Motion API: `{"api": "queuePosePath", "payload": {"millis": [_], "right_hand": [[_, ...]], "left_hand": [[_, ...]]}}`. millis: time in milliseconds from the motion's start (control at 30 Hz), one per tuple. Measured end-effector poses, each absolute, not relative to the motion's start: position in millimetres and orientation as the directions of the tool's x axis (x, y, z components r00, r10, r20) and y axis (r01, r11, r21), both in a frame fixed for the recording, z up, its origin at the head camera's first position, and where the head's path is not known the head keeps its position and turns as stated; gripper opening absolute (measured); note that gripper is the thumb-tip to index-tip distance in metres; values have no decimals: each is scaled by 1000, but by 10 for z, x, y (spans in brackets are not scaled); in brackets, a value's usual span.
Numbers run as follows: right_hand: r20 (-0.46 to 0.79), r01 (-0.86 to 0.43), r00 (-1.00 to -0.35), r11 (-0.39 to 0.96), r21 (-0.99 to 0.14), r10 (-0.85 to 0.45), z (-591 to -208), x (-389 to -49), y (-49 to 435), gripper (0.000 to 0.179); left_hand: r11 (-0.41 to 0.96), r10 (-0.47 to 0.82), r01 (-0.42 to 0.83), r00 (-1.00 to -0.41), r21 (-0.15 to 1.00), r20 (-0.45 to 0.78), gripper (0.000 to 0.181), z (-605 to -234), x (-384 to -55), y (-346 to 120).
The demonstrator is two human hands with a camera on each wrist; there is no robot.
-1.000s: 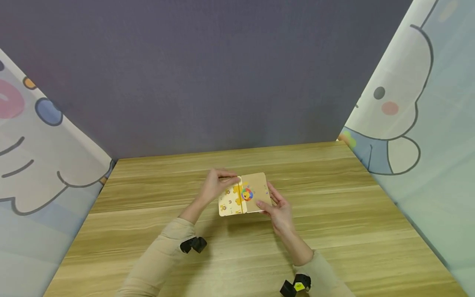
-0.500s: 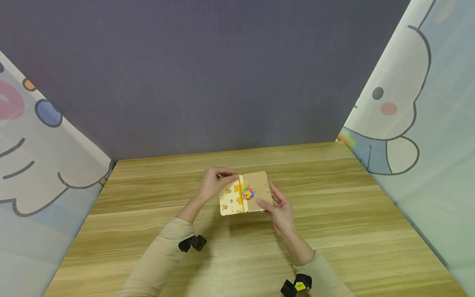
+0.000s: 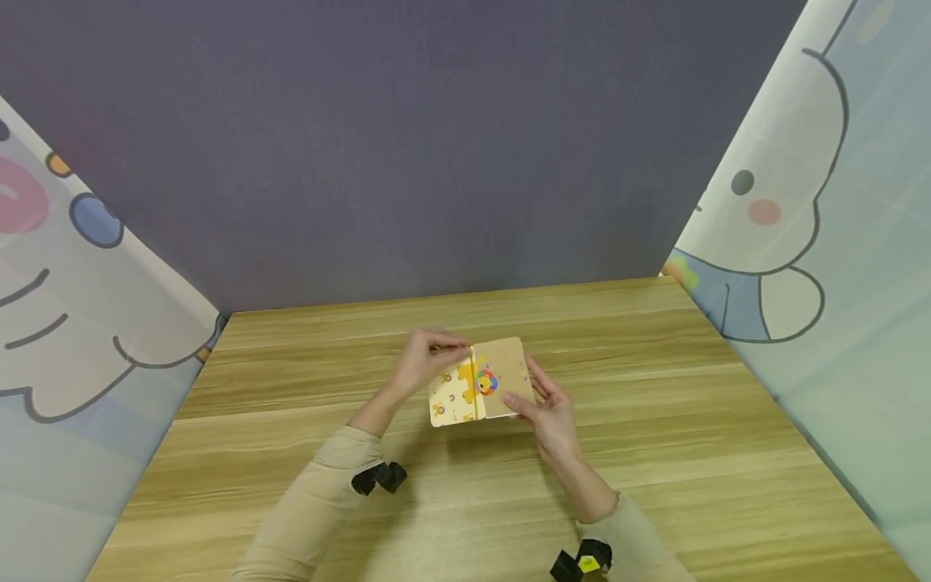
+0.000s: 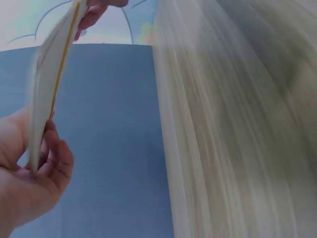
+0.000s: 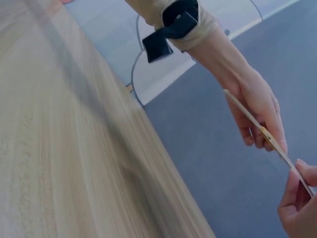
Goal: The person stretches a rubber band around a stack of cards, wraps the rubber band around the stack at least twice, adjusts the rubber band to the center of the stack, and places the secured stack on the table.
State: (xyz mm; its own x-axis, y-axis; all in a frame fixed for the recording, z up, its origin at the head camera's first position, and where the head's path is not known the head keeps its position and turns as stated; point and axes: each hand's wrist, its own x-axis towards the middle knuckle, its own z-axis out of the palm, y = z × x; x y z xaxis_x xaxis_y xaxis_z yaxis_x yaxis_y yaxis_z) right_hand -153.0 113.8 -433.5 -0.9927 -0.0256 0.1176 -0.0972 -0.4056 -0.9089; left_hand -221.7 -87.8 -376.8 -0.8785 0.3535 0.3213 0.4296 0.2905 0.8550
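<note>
A small notebook [image 3: 503,361] is held up above the wooden table, its cream panel with bear prints on the left and its tan panel with a colourful lion on the right. A yellow elastic band [image 3: 475,390] runs down between the two panels. My left hand [image 3: 414,364] pinches the top edge close to the band. At the right side my right hand [image 3: 554,419] grips the notebook, thumb on the front and fingers behind. Both wrist views show the notebook [image 4: 49,74] nearly edge-on; the right one has it [image 5: 242,108] between both hands.
The wooden table [image 3: 713,453] spreads under both arms. Behind it rises a dark grey panel [image 3: 436,162]. Cartoon-print curtains [image 3: 865,323] hang at either side. Black wrist devices [image 3: 378,478] sit on both sleeves.
Notebook and hands shift only by a few pixels. Both hands keep their hold, the left at the top edge by the band, the right at the right side.
</note>
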Motion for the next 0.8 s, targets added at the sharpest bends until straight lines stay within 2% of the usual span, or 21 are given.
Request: {"api": "queuePosePath", "payload": {"millis": [233, 533, 800], "right_hand": [[-2, 0, -1000, -353, -936, 7, -4149, -1460, 1086, 68], [-37, 24, -999, -401, -916, 23, -4121, -1470, 1084, 67], [-36, 17, -999, -412, -911, 40, -4135, -1499, 1105, 66]], "left_hand": [[292, 360, 421, -880, 859, 309, 19, -3773, -2203, -836], [323, 358, 448, -873, 833, 331, 23, -3734, -2212, -822], [354, 235, 471, -881, 808, 411, 18, -3662, -2150, -812]]}}
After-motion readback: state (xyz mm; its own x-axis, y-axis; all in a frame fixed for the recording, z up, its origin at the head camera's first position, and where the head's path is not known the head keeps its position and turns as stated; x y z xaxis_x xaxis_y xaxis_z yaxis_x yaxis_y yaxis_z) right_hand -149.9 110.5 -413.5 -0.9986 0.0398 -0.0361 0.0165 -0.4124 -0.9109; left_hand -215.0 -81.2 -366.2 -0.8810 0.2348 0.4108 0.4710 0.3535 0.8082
